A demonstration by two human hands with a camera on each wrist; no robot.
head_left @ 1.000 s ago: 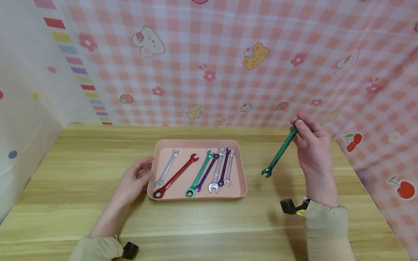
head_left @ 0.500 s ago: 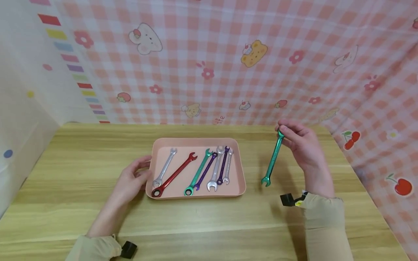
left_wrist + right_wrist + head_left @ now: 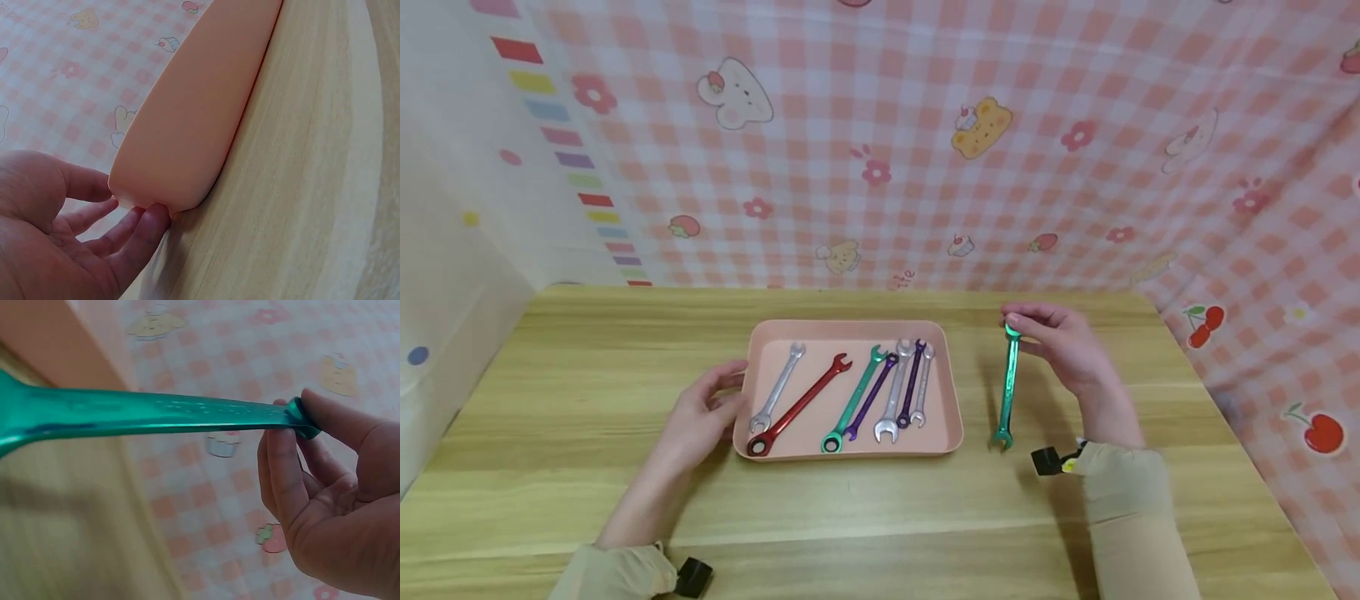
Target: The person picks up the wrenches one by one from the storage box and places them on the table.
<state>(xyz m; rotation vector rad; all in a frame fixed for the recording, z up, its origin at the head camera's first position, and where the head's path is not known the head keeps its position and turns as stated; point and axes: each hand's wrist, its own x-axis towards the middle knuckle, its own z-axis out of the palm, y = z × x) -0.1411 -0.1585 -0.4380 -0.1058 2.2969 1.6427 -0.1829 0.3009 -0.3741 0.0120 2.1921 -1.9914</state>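
Note:
My right hand pinches a shiny green combination wrench by its upper end, between thumb and fingertips. The wrench hangs almost straight, open-jaw end down, to the right of a pink tray. Close up in the right wrist view, the fingers hide part of its upper end. My left hand touches the tray's left end with thumb and fingertips, at the rim and lower wall. Inside the tray lie several wrenches: a red wrench, a second green wrench, purple ones and silver ones.
The tray stands on a wood-grain table. Behind it hangs a pink checked curtain with cartoon prints, and another such cloth borders the table on the right. A small black camera sits by the left sleeve.
My right hand has moved left and lower with the green wrench, which has swung from slanted to nearly upright. My left hand stays at the tray, and the tray's wrenches lie as before.

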